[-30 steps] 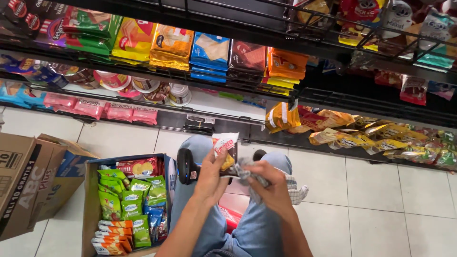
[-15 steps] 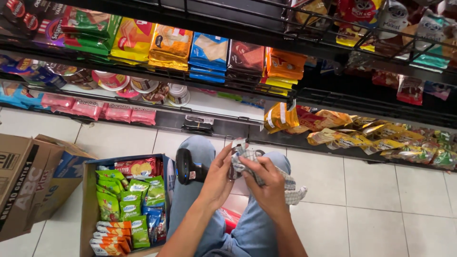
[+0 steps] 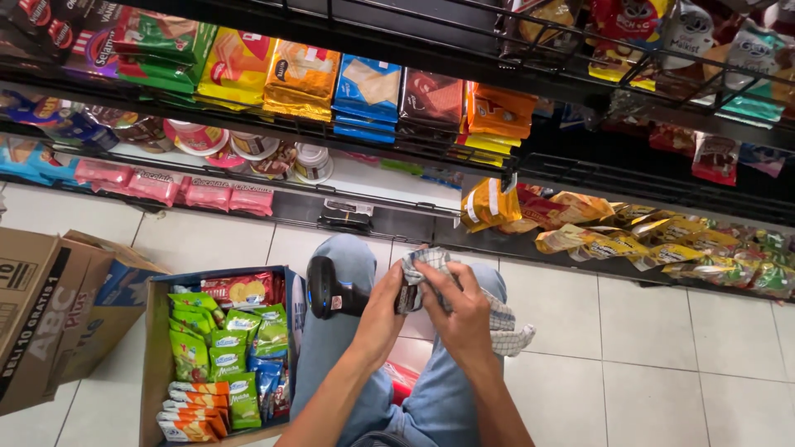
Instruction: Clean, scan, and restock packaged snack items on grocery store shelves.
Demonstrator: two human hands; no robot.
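**Snack packet under the cloth, mid-wipe**

Snack packet (image 3: 407,296) sits between the person's two hands, above the lap, almost wholly covered: only a dark edge of it shows beside the left thumb. The left hand (image 3: 383,310) has its fingers clenched around that packet from the side. The right hand (image 3: 461,313) presses a checked cloth (image 3: 431,261) over the packet's top, fingers closed on the fabric, and the cloth's loose end (image 3: 509,331) hangs down past the right knee.

A black handheld scanner (image 3: 327,288) rests on the left thigh, touching neither hand. Left of the legs stands an open cardboard box (image 3: 157,348) packed with green and orange packets, so plenty of stock appears unhandled. Judging from this, the wiping is underway, not finished. The wire shelves (image 3: 431,153) ahead hold rows of packets, with a gap.
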